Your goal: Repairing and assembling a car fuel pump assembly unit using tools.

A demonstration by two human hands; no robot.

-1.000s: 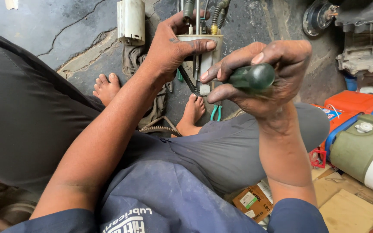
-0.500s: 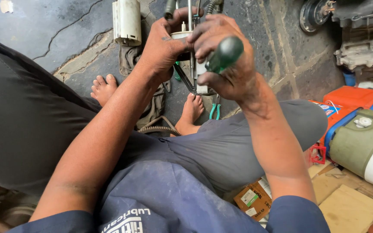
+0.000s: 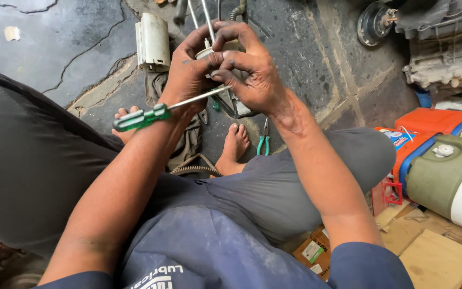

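Screwdriver (image 3: 159, 111) w/ green handle sticks out to the left across the left forearm, shaft running up btwn both hands. Right hand (image 3: 252, 75) has fingers curled tight, pinching the shaft near the tip. Left hand (image 3: 191, 72) is wrapped round a pale plastic part (image 3: 209, 52), fingers closed on it. Green pliers (image 3: 263, 142) lie on the floor by the bare foot (image 3: 235, 144). Further off, a white canister (image 3: 152, 42) on the cracked concrete.

Soft even daylight, sharp centre, edges bent, perhaps slightly blurred.
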